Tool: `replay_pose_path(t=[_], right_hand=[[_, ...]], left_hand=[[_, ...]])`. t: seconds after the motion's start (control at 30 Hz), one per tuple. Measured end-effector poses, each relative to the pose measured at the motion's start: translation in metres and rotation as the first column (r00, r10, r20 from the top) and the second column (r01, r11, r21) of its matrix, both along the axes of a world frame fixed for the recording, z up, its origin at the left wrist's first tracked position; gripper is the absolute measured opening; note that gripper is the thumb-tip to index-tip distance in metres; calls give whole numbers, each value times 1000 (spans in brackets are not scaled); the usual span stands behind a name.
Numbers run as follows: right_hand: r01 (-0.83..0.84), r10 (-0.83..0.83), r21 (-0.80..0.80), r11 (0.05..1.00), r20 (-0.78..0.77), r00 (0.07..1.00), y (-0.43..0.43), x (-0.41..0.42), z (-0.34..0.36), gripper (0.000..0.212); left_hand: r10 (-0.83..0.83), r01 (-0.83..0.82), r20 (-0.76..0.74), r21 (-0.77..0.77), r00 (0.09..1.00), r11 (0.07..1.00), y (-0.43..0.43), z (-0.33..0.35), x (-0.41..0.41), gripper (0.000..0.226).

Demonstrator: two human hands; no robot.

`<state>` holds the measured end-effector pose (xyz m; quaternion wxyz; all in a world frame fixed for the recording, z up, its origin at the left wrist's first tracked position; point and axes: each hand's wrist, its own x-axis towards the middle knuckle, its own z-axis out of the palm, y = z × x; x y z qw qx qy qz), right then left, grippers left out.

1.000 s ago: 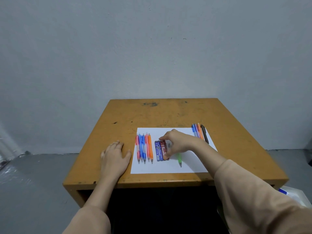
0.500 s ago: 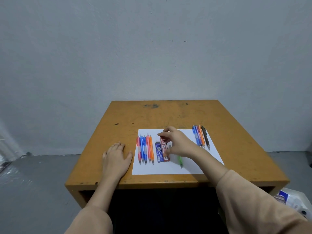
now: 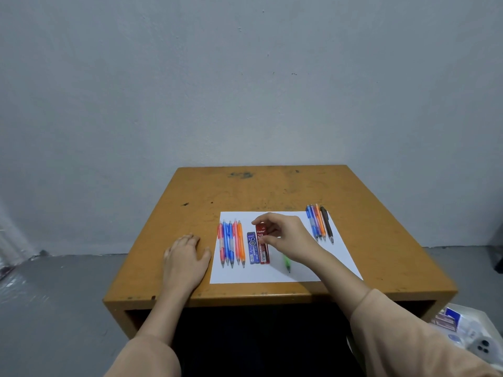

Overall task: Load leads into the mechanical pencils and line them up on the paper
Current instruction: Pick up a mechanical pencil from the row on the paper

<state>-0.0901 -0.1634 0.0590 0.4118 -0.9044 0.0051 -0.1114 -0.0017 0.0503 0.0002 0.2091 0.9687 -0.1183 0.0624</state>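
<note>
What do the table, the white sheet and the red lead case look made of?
Table: probably wood or board painted matte ochre; dark scuffs and chipped spots show on its top and front edge. White sheet: thin matte paper, lying flat. Red lead case: likely hard plastic, faintly glossy, with white printed lettering; the right hand pinches its far end.

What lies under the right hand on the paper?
A green pencil: only its tip end shows below the right hand, lying on the paper. The hand covers the rest. It also pinches the red lead case.
</note>
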Motion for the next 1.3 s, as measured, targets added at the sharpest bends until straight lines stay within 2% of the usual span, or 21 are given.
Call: replay_pose_path(t=[0.23,0.33,0.43,0.53,0.73,0.9,1.03,1.3], right_hand=[[49,-59,134,990,69,996,3,-12,7,31],[95,-114,153,984,118,987,5,-17,7,29],[108,-152,269,957,147,977,7,-21,5,27],[140,-204,357,924,148,968,11,-24,0,26],[180,-307,534,826,160,938,18,-25,-9,28],[211,-355,597,774,134,925,19,-23,-12,25],[216,-370,638,739,116,922,21,-23,-14,25],[220,-376,704,675,73,924,27,-21,-20,22]], left_hand=[[2,1,23,-115,1000,993,2,2,-3,43],[-35,47,82,-158,996,986,0,4,-5,36],[-69,91,162,-132,984,987,-2,8,-8,33],[-107,133,212,-114,971,984,-8,10,-12,33],[-227,309,328,-225,917,924,-36,13,-31,34],[-272,377,330,-318,904,870,-51,8,-49,46],[-319,420,337,-289,886,860,-52,2,-53,58],[-377,479,370,-237,849,845,-51,-1,-53,50]])
